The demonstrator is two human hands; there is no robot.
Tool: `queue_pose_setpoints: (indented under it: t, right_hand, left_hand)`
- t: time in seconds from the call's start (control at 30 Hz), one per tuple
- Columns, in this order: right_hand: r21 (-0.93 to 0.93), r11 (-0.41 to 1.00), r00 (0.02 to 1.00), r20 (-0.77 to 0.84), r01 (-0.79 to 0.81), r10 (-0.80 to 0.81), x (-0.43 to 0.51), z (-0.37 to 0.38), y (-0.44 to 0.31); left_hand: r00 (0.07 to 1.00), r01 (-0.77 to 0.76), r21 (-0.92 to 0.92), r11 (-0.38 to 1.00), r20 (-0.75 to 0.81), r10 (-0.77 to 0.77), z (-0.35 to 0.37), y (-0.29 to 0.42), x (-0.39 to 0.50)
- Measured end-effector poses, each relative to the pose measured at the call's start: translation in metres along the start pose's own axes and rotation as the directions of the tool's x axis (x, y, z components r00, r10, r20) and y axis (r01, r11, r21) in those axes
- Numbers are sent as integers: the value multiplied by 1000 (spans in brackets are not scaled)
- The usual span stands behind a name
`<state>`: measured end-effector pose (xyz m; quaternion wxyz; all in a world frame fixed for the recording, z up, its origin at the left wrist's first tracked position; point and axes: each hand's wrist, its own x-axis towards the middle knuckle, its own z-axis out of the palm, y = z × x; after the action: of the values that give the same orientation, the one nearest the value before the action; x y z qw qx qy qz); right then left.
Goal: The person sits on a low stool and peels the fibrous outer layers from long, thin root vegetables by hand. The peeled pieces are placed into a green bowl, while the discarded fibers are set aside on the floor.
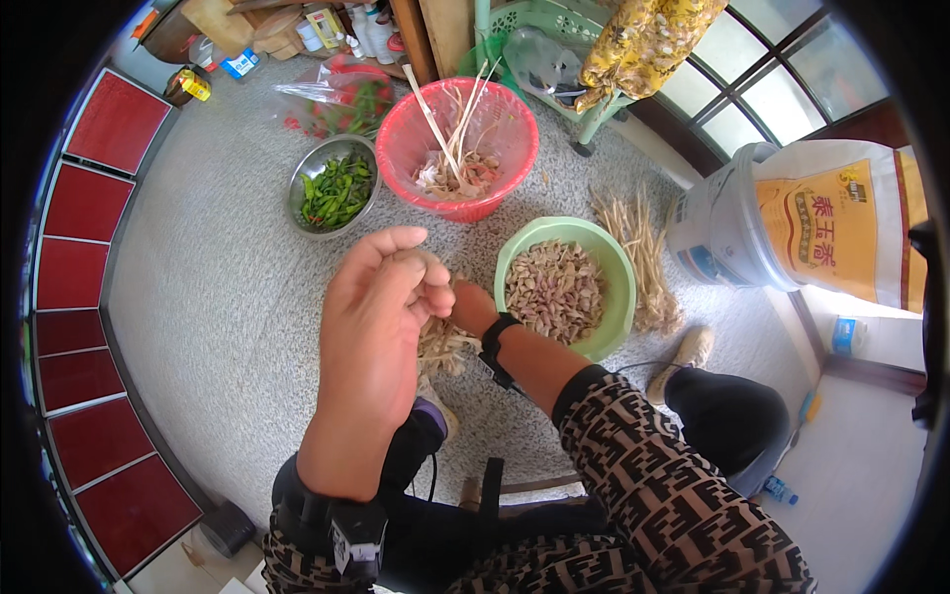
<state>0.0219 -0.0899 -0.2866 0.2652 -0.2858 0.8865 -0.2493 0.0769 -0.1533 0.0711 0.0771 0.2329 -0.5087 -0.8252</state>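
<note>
My left hand (386, 304) is raised close to the camera, its fingers curled; whether anything lies between them is hidden. Lower down, my right hand (475, 306) reaches to a pile of dried garlic stalks (443, 347) on the floor, its fingers largely hidden behind the left hand. Just right of the right hand, a light green plastic basin (626, 275) holds many loose garlic cloves (555, 291). Beyond the hands, a red plastic basket (386, 160) lined with a clear bag contains dry stalks and papery skins. More dried stalks (642, 260) lie right of the green basin.
A steel bowl (295, 217) of green peppers (338, 191) sits beside the red basket, with a plastic bag (349, 100) of produce behind. At right stands a plastic bucket (716, 215) with a printed sack (824, 223). A green rack (590, 122) is at the back.
</note>
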Motion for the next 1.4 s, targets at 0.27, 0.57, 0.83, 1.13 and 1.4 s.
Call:
queue_pose_setpoints:
  t: [0.27, 0.57, 0.83, 1.13, 1.4]
  right_hand:
    - [322, 947, 978, 196, 11, -78, -43, -126, 12]
    - [872, 320, 928, 359, -370, 95, -157, -269, -34]
    - [951, -17, 951, 308, -308, -11, -223, -322, -26]
    - [921, 382, 993, 42, -81, 108, -224, -299, -4]
    - [585, 806, 943, -309, 83, 127, -227, -298, 3]
  left_hand:
    - [1000, 6, 2, 1000, 27, -6, -1, -11, 12]
    - [975, -113, 546, 830, 222, -14, 0, -54, 30]
    - [769, -457, 762, 458, 598, -226, 12, -94, 27]
    - [739, 317, 276, 907, 528, -418, 57, -115, 25]
    - [832, 277, 98, 956, 473, -290, 92, -127, 27]
